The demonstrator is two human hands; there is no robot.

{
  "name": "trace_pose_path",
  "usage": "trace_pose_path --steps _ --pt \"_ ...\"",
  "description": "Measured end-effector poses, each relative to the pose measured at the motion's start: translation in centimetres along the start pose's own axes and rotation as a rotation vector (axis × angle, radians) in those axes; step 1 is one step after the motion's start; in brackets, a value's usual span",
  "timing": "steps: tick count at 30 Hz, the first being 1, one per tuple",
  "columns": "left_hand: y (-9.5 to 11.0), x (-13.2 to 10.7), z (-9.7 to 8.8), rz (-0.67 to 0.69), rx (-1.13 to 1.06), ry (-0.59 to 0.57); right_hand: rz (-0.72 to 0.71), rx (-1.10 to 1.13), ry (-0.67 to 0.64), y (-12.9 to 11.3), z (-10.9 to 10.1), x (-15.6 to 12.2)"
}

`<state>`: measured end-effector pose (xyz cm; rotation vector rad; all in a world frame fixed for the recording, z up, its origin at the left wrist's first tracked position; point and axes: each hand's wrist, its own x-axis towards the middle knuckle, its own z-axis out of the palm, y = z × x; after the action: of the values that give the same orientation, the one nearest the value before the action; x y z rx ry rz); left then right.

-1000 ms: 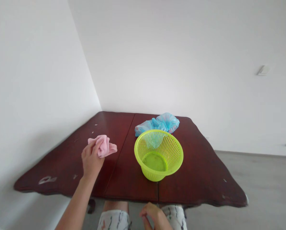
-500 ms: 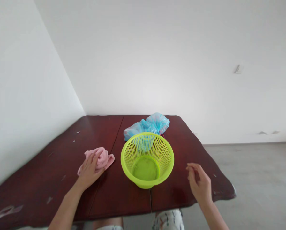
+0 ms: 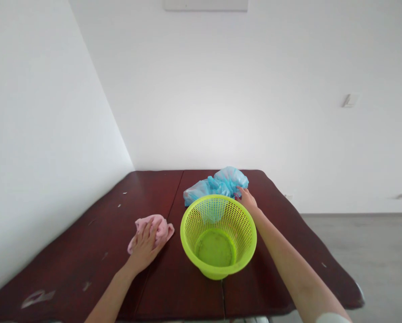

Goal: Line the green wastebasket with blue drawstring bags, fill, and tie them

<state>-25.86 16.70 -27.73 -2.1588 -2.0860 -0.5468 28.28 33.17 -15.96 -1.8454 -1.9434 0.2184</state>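
A lime-green plastic basket point(image 3: 244, 222) with nothing in it stands in the middle of a dark red wooden table point(image 3: 86, 242). My left hand point(image 3: 144, 248) lies flat, fingers spread, on a crumpled pink cloth point(image 3: 162, 228) left of the basket. My right hand point(image 3: 246, 199) reaches past the basket's right rim to a light blue plastic bag point(image 3: 217, 185) behind it. Its fingertips touch the bag's near edge; whether they grip it does not show.
White walls meet in a corner behind the table. The table's wavy right edge point(image 3: 335, 269) drops to a grey floor point(image 3: 382, 260). Small pale scuffs mark the tabletop at the left.
My right hand has moved from the table's front right forward past the basket to the blue bag. My left hand has flattened on the pink cloth, which shifted slightly.
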Motion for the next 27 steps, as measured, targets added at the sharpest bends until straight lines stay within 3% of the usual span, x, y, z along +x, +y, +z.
trace_pose_path --steps 4,8,12,18,21,23,25,27 --pt "0.0 0.0 -0.2 -0.021 -0.066 -0.039 0.149 0.044 -0.019 3.3 0.1 -1.7" --pt "-0.4 -0.2 0.4 0.011 -0.058 -0.003 0.212 0.168 0.080 5.9 0.0 -7.0" --pt "-1.2 -0.1 1.4 0.021 -0.034 -0.025 0.203 0.392 0.237 6.2 0.6 -12.7" --pt "-0.5 0.0 0.8 0.010 -0.066 0.002 0.283 0.667 0.656 5.3 -0.8 -21.0" --pt "0.4 -0.2 -0.3 0.018 -0.080 0.041 0.295 0.717 0.994 4.6 -2.7 -25.6" --pt "0.7 -0.3 -0.7 0.025 -0.085 0.043 0.213 0.688 1.172 4.2 -4.2 -27.8" --pt "0.7 -0.3 -1.0 0.020 -0.084 0.034 0.117 0.643 1.182 4.0 -5.5 -29.0" --pt "0.8 -0.1 -1.1 0.013 -0.081 0.019 0.109 0.647 1.031 4.2 -6.0 -29.1"
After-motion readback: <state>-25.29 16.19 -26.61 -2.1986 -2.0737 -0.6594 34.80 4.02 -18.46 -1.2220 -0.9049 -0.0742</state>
